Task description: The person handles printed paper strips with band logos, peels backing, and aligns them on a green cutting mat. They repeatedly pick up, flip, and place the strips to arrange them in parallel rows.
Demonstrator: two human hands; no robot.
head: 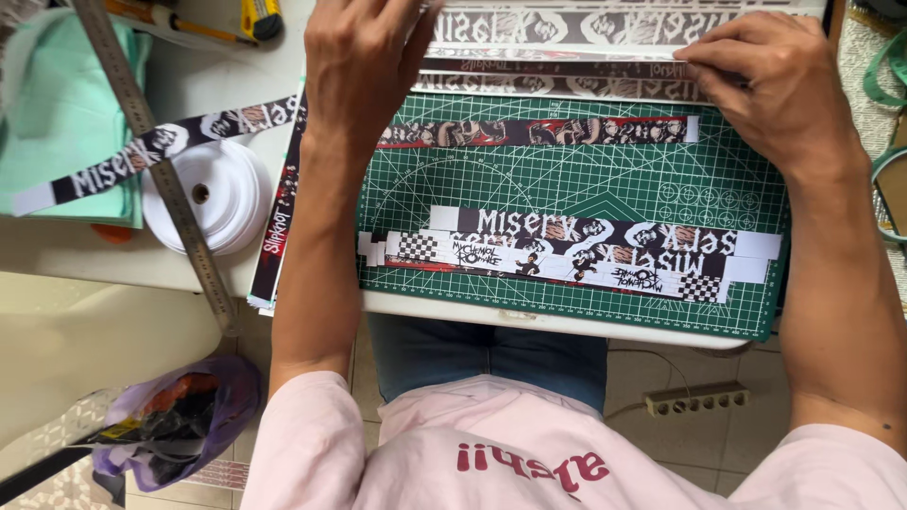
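While my left hand point(364, 66) presses and my right hand point(779, 80) pinches a printed strip point(557, 68) at the mat's point(567, 189) far edge: thin, limp, light; best held by its ends.

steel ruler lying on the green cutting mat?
No, the steel ruler lies left of the cutting mat, across a white tape roll.

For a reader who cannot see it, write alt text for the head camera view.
Both hands, left hand and right hand, press on printed paper strips at the far edge of a green cutting mat. More printed strips lie along its near edge; a steel ruler and white tape roll sit left.
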